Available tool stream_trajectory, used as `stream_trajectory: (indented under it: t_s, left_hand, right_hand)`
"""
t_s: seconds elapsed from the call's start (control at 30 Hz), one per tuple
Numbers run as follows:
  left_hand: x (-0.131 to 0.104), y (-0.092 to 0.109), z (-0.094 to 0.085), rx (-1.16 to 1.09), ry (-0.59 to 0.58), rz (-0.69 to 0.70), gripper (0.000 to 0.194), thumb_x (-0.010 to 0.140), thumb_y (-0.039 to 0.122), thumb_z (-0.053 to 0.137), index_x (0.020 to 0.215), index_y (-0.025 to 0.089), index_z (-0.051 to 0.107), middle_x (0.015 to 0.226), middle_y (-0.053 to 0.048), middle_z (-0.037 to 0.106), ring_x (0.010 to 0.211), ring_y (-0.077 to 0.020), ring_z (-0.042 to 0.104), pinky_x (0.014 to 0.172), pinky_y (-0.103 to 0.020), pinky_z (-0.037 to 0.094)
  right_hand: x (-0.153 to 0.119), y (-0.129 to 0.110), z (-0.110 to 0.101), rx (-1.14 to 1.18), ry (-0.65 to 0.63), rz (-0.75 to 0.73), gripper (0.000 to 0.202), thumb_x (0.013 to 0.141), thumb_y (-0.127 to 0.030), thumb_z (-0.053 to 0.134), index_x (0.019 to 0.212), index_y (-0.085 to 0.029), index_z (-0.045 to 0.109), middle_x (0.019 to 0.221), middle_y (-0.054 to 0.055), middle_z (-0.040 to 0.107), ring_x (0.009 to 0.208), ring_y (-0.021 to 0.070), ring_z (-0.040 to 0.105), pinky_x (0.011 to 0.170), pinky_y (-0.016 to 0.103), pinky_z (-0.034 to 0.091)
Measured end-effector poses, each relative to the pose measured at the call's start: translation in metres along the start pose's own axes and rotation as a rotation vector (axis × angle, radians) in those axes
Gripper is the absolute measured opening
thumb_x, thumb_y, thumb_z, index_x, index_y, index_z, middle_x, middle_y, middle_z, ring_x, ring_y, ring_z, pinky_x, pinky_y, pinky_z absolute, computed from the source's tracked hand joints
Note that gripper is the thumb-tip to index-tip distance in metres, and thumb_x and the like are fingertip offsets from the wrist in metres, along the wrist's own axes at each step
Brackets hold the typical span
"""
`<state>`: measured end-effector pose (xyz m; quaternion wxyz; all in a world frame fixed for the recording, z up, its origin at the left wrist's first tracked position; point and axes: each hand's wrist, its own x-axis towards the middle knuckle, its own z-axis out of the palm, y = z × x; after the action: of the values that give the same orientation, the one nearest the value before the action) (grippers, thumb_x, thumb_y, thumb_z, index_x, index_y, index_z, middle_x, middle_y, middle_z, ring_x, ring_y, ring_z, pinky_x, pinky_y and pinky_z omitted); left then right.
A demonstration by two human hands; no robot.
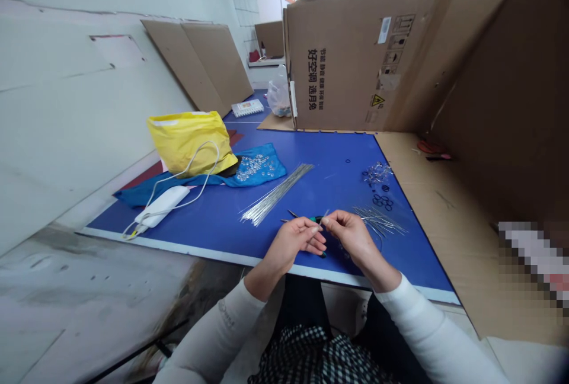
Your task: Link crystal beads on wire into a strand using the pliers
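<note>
My left hand point(299, 239) and my right hand point(353, 236) meet above the near edge of the blue table. Between their pinched fingertips is a short piece of thin wire point(327, 213), mostly hidden by the fingers. The other fingers of my left hand are loosely curled. Behind and partly under my hands lies a tool with dark tips and green-and-black handles point(316, 218), seemingly pliers. To the left is a bundle of long straight wires point(275, 196). Shorter cut wires point(380, 220) lie beside my right hand.
Black rings point(383, 202) and a heap of small wire pieces point(377, 173) lie at right. At left are a yellow bag point(191, 141), clear beads on a blue cloth point(255, 168) and a white power strip point(162, 207) with its cord. A big cardboard box point(347, 70) walls the back.
</note>
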<state>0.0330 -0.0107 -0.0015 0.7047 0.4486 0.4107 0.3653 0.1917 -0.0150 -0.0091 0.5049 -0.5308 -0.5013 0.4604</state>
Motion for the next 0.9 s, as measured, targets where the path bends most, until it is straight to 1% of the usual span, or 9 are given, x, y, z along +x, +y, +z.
stream_trajectory:
  t_s: [0.27,0.43,0.6,0.8,0.9]
  left_hand:
    - [0.0,-0.001,0.002,-0.006,0.015,-0.001,0.033,0.075,0.038,0.075,0.088,0.011,0.061,0.069,-0.005,0.069,0.057,-0.0149,0.067,0.056,-0.027,0.056]
    - [0.001,-0.001,0.002,0.005,0.047,0.014,0.029,0.078,0.035,0.072,0.088,0.011,0.061,0.07,-0.005,0.069,0.058,-0.0147,0.068,0.055,-0.026,0.056]
    - [0.002,0.001,0.007,0.041,0.063,-0.021,0.022,0.079,0.03,0.07,0.085,0.01,0.06,0.068,-0.005,0.068,0.056,-0.0143,0.067,0.054,-0.025,0.055]
    - [0.004,0.002,0.011,0.067,0.078,-0.017,0.017,0.081,0.026,0.065,0.087,0.011,0.059,0.069,-0.005,0.068,0.058,-0.0155,0.068,0.055,-0.027,0.056]
    - [0.004,0.001,0.012,0.085,0.052,-0.014,0.019,0.081,0.027,0.065,0.086,0.011,0.06,0.07,-0.006,0.068,0.057,-0.0152,0.067,0.056,-0.028,0.056]
  right_hand:
    - [-0.001,0.005,0.0,0.0,0.02,-0.018,0.029,0.073,-0.046,0.065,0.062,-0.019,0.06,0.057,-0.003,0.053,0.055,0.012,0.045,0.055,0.026,0.036]
    - [-0.001,0.007,-0.001,-0.031,0.039,-0.035,0.031,0.075,-0.047,0.064,0.062,-0.02,0.058,0.055,-0.004,0.05,0.053,0.0114,0.04,0.051,0.025,0.033]
    - [-0.001,0.01,-0.002,-0.068,0.053,-0.056,0.03,0.076,-0.046,0.062,0.062,-0.02,0.058,0.058,-0.002,0.051,0.055,0.0123,0.042,0.052,0.025,0.033]
    - [-0.002,0.007,-0.007,-0.105,0.057,-0.076,0.029,0.077,-0.046,0.061,0.064,-0.02,0.059,0.06,-0.002,0.054,0.057,0.0122,0.044,0.053,0.025,0.035]
    - [-0.003,0.004,-0.01,-0.114,0.045,-0.082,0.029,0.078,-0.046,0.06,0.066,-0.02,0.059,0.061,-0.001,0.056,0.058,0.0124,0.047,0.055,0.025,0.038]
